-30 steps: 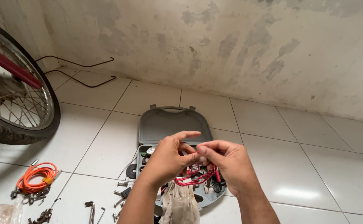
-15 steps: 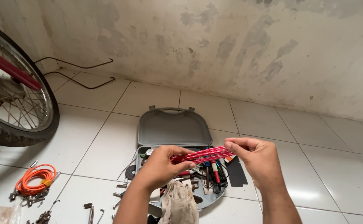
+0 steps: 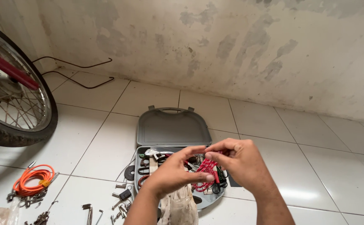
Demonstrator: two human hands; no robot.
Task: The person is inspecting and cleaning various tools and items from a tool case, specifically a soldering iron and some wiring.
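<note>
Both hands hold a red-and-white patterned cord [image 3: 205, 170], bunched into loose loops between them. My left hand [image 3: 177, 173] pinches its lower part with thumb and forefinger. My right hand [image 3: 239, 163] grips its upper end, fingertips close to the left hand's. Directly below the hands lies an open grey tool case [image 3: 171, 130] with its lid flat on the floor and several small tools in its tray. A dirty pale cloth [image 3: 178, 207] hangs by my left wrist.
A spoked motorcycle wheel [image 3: 13, 93] stands at the left. An orange coiled cable [image 3: 33, 179], bolts and hex keys [image 3: 89, 210] lie on the white floor tiles at lower left. Black wires [image 3: 76, 73] run along a stained wall.
The cord was pulled taut between the spread hands half a second ago. The hands have now come back together and the cord is bunched into loops again.
</note>
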